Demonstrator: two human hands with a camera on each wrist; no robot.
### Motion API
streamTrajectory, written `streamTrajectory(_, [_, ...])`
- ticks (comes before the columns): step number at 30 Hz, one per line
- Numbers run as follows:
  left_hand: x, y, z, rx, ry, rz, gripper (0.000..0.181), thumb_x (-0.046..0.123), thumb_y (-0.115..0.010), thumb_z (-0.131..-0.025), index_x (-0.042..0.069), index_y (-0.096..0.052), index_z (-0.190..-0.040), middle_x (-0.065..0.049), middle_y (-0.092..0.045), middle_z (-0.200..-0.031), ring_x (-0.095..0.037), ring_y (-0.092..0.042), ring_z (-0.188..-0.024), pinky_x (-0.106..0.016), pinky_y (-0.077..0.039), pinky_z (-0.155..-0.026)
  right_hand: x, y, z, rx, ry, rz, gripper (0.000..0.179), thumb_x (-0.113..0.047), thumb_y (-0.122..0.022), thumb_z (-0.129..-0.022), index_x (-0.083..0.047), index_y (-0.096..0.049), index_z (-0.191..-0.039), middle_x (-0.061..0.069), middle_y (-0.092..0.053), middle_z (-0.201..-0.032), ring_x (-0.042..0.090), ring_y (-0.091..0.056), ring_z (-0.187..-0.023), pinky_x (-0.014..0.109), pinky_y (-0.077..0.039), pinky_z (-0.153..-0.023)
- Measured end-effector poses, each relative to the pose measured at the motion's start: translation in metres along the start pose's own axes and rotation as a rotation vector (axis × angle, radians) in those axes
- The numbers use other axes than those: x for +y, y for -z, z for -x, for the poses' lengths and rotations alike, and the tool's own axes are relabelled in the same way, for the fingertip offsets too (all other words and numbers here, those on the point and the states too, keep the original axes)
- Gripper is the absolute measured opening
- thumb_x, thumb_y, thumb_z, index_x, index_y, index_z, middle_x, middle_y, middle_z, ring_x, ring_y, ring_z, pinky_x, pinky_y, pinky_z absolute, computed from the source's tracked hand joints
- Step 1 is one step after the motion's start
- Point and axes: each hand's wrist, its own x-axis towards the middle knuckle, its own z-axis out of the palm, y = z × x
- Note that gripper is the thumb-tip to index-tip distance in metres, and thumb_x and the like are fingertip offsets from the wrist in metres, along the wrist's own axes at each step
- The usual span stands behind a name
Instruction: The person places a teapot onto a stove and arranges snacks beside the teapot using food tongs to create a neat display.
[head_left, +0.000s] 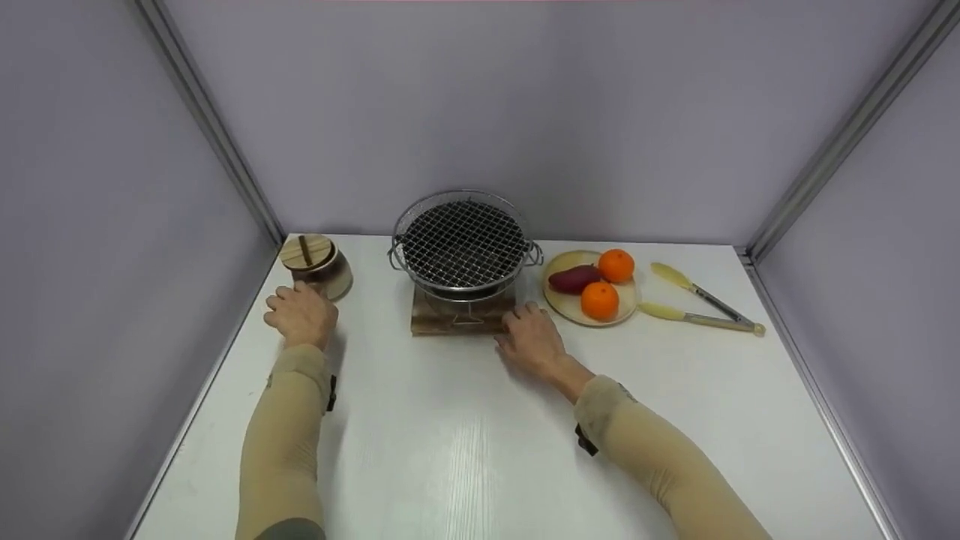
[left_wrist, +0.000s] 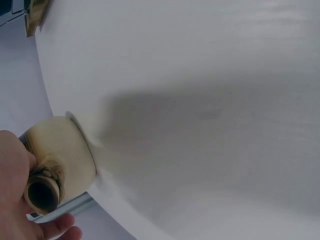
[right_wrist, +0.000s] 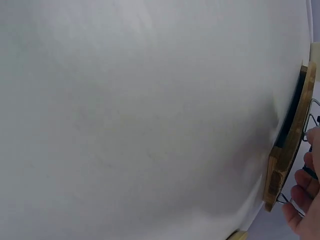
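A brown-and-cream ceramic pot [head_left: 337, 276] with a wooden lid [head_left: 306, 253] stands at the back left. My left hand [head_left: 301, 313] is at its hollow side handle [left_wrist: 43, 195]; in the left wrist view the fingers [left_wrist: 59, 226] extend past the handle, apart from it. A tabletop grill with a round wire mesh [head_left: 465, 244] stands on a wooden base [head_left: 435, 321] at the back middle. Beside the front right corner of this base is my right hand [head_left: 534, 339], its fingers [right_wrist: 300, 192] loosely bent and spread near the wire stand [right_wrist: 284, 198].
Right of the grill, a round plate [head_left: 556, 306] carries two oranges [head_left: 600, 301] and a dark red sweet-potato-shaped item [head_left: 574, 280]. Spread tongs [head_left: 712, 321] with yellow tips lie farther right. Grey panels [head_left: 480, 112] border the white table [head_left: 450, 435] at the back and sides.
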Motion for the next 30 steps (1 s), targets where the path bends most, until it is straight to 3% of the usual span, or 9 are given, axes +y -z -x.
streamTrajectory(5, [0.004,0.001,-0.001,-0.005,-0.021,0.008,0.053,0.023,-0.04,-0.111,-0.019,-0.05,-0.141,-0.047,-0.055,-0.137,-0.063,-0.058,-0.127,-0.072,-0.057,-0.099,-0.006,-0.009,-0.008,0.027,0.013,-0.002,0.036,-0.04,-0.073,-0.108,-0.006,-0.075,-0.12,0.015,-0.074,-0.119,0.037,-0.063,-0.118,0.053,-0.055,-0.1])
streamTrajectory(11, [0.006,-0.003,-0.003,-0.017,-0.003,0.034,0.056,0.03,-0.035,-0.117,-0.02,-0.049,-0.14,-0.046,-0.058,-0.133,-0.062,-0.062,-0.124,-0.069,-0.06,-0.096,-0.009,-0.016,-0.013,0.007,0.022,-0.025,0.033,-0.035,-0.074,-0.108,-0.006,-0.074,-0.124,0.017,-0.073,-0.123,0.037,-0.064,-0.12,0.053,-0.057,-0.102])
streamTrajectory(16, [0.004,-0.009,-0.004,0.019,-0.001,0.036,0.056,0.031,-0.035,-0.12,-0.019,-0.051,-0.138,-0.045,-0.06,-0.129,-0.061,-0.065,-0.121,-0.068,-0.063,-0.093,-0.009,-0.019,-0.016,0.013,0.029,-0.029,0.03,-0.033,-0.075,-0.108,-0.006,-0.074,-0.119,0.018,-0.072,-0.122,0.038,-0.064,-0.119,0.054,-0.057,-0.105])
streamTrajectory(30, [0.0,-0.006,-0.003,0.011,-0.002,0.076,0.051,0.025,-0.042,-0.118,-0.021,-0.053,-0.137,-0.045,-0.06,-0.133,-0.06,-0.063,-0.125,-0.068,-0.061,-0.099,-0.008,-0.022,-0.02,0.046,0.021,-0.107,0.034,-0.029,-0.078,-0.106,-0.001,-0.073,-0.125,0.019,-0.073,-0.124,0.041,-0.065,-0.118,0.056,-0.054,-0.107])
